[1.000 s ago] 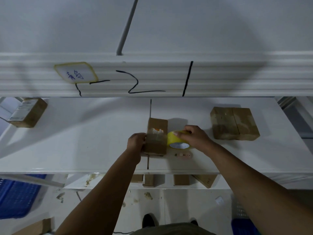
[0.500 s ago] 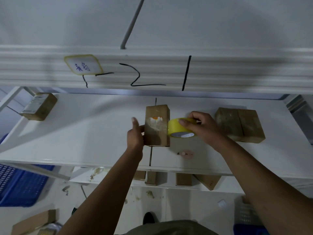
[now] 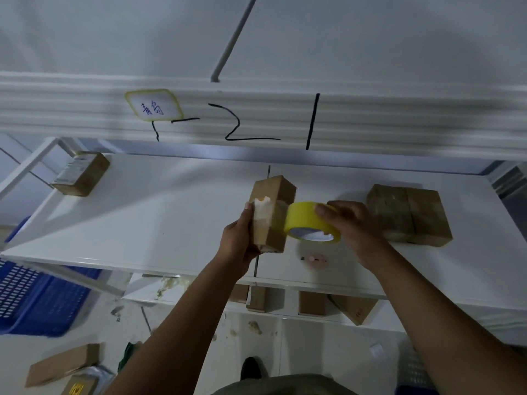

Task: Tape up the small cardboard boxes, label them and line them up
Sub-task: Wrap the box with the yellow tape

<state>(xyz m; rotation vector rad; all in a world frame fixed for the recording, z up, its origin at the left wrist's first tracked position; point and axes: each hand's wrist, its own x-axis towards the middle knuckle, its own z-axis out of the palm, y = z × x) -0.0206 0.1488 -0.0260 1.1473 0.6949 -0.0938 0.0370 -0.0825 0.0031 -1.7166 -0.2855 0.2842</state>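
Taping: my left hand [image 3: 238, 246] is gripping the box [image 3: 281, 192], my right hand [image 3: 353, 229] holding the tape roll [image 3: 306, 220] against it. Next probably needs taut pulling.

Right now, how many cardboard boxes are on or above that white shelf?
4: held box in the left hand; labelled box far left; right pair touching. Others below are partly hidden.

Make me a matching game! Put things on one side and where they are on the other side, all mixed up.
Things:
1. yellow tape roll
2. box with a torn white patch
3. box with a white label
4. blue crate

Places:
A. far left on the shelf
B. in the right hand
C. below the shelf, on the left
D. in the left hand

Pairs: 1-B, 2-D, 3-A, 4-C
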